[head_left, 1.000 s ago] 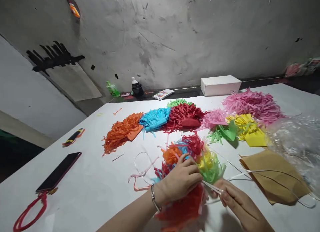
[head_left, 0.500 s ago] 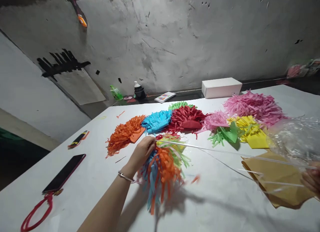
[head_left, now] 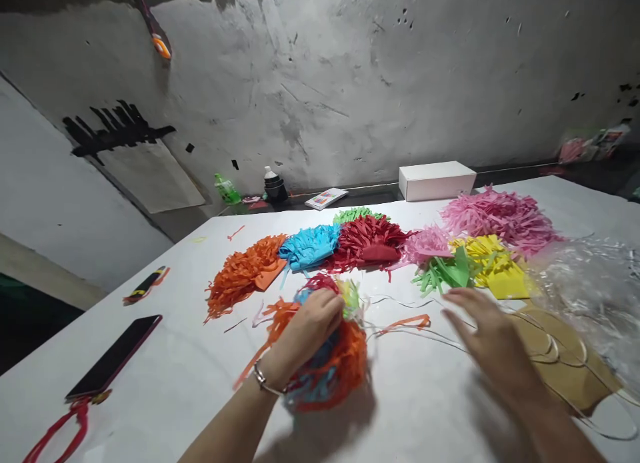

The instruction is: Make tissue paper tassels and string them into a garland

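Two hands at work over the white worktop (head_left: pixel 165 376). Left hand (head_left: pixel 305 330), lower centre of the frame, has its grip clamped on a multicolour fringed paper bundle (head_left: pixel 330 363) that rests on the worktop. Right hand (head_left: pixel 487 343), lower right, is flat with fingers spread, its grip apart and holding nothing, hovering near thin white ribbon (head_left: pixel 440 330) that trails toward the brown paper bag (head_left: pixel 565 370). To do the step well, probably keep the bundle pinched tight at its middle so the strips don't slip, and pick up the ribbon close to the bundle. Versus half a second ago: the bundle was lifted and the ribbon pulled taut to the right edge; now the bundle is down, the ribbon slack, and the right hand has let go.
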The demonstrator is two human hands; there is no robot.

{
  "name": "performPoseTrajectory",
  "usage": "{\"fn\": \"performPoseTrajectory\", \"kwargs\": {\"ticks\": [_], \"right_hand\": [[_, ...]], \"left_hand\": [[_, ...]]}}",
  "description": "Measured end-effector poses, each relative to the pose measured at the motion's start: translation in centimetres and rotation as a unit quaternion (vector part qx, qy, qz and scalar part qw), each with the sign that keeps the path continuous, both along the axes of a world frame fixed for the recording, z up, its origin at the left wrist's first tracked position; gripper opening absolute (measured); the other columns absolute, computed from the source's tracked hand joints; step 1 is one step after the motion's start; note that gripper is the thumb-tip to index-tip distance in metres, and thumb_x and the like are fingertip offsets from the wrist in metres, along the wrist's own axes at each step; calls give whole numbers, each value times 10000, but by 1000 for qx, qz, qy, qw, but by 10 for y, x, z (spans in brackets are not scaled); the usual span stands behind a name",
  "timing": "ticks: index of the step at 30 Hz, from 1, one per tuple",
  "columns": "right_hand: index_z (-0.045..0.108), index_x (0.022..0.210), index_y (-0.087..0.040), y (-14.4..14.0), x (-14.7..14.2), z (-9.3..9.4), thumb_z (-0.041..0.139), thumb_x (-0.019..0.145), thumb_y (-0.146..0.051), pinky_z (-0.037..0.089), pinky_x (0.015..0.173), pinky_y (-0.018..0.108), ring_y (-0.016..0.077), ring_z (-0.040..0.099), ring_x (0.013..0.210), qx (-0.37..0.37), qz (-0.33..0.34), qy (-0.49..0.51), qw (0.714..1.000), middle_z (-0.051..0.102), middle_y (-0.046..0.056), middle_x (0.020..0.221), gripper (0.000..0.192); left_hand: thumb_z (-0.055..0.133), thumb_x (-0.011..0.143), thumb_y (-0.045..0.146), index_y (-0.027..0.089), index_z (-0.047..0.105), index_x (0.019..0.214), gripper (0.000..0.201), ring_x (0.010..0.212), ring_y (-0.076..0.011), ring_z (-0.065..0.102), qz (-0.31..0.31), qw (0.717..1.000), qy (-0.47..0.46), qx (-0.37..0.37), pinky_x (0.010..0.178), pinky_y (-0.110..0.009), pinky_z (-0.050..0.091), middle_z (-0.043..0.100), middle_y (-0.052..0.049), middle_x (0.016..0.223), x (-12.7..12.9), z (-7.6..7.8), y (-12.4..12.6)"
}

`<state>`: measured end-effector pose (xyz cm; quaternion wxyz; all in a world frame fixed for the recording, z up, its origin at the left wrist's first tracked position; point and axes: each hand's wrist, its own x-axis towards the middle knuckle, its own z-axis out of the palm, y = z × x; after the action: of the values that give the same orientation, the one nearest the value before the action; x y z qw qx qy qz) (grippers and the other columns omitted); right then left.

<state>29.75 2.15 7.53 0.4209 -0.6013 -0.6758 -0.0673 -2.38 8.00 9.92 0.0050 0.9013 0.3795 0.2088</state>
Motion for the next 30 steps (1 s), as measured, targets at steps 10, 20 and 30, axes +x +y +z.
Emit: {"fn": "performPoseTrajectory", "kwargs": {"ticks": [10, 20, 30], "right_hand": [[613, 792, -210, 8, -93, -6, 465, 1019, -315, 466, 730, 298, 169, 593, 749, -154, 327, 123, 924, 640, 8, 767, 290], [613, 771, -191, -8, -79, -16, 481, 1014, -402, 396, 556, 209, 117, 506, 598, -203, 332, 298, 872, 560, -22, 647, 348], [639, 753, -191, -23, -84, -8, 500, 991, -408, 415, 584, 220, 128, 544, 611, -193, 356, 309, 861, 605, -6, 659, 351]], "left_hand": [[494, 961, 123, 191, 589, 922, 123, 878, -210, 566, -101, 995, -5, 11, 852, -381, 468, 645, -62, 947, 30, -13, -17], [571, 830, 70, 219, 518, 1226, 427, 873, -162, 660, -71, 955, -231, -171, 742, -257, 550, 654, -74, 1112, 26, -31, -34], [629, 877, 162, 200, 588, 1153, 282, 915, -201, 612, -188, 945, -223, -151, 838, -329, 473, 687, -72, 994, 34, -21, -33]]}}
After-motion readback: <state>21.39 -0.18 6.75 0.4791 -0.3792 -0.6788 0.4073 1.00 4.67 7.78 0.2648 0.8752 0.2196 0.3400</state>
